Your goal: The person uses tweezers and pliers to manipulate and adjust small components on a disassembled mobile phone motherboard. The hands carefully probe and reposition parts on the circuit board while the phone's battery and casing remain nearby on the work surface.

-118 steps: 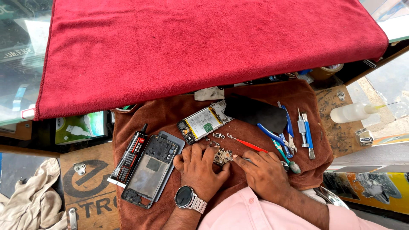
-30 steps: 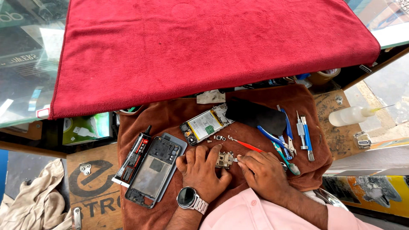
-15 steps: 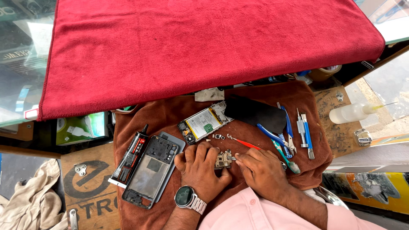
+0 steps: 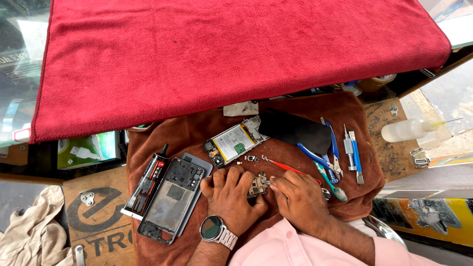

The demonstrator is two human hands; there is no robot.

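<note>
Presently both hands pinch one small circuit board (image 4: 258, 184) on the brown cloth (image 4: 197, 128) — left hand (image 4: 234, 199) clamped at its left, right hand (image 4: 298, 199) at its right — long axis roughly near-to-far. Left lies a phone frame (image 4: 170, 199); far, a battery-backed phone body (image 4: 231, 142); right, crowding, red tweezers (image 4: 288, 168) and blue pliers (image 4: 320, 160).

Red towel (image 4: 236, 59), brown cloth (image 4: 197, 130), blue pliers (image 4: 315, 157), pink sleeve (image 4: 290, 246)

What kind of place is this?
Probably a phone repair stall. An opened phone and an empty phone frame lie on a brown cloth, with pliers and screwdrivers beside them.
</note>
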